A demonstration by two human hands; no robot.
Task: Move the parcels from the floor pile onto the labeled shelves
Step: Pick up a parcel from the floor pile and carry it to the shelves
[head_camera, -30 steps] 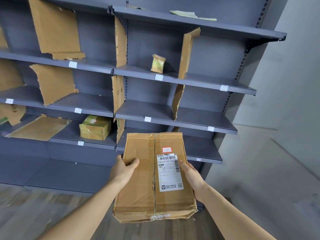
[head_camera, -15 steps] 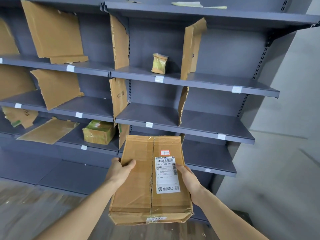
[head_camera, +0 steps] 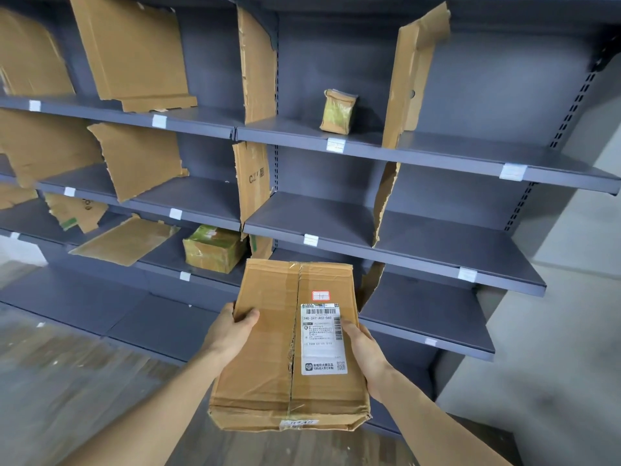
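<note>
I hold a flat brown cardboard parcel (head_camera: 268,351) with a white shipping label and a small red-edged sticker, in front of dark grey shelves (head_camera: 437,260). My left hand (head_camera: 228,334) grips its left edge, thumb on top. My right hand (head_camera: 361,351) grips its right edge beside the label. The parcel hangs level with the lower shelves, slightly right of the central cardboard divider (head_camera: 252,183). White label tags (head_camera: 311,239) mark the shelf edges.
A small taped parcel (head_camera: 337,111) stands on an upper shelf. A green-taped box (head_camera: 213,248) sits on a lower left shelf. Torn cardboard sheets (head_camera: 134,52) divide the bays. A grey wall (head_camera: 571,297) is at right, wooden floor (head_camera: 67,381) below.
The view has moved closer to the shelves and slightly right. The parcel stays in both hands, held the same way.
</note>
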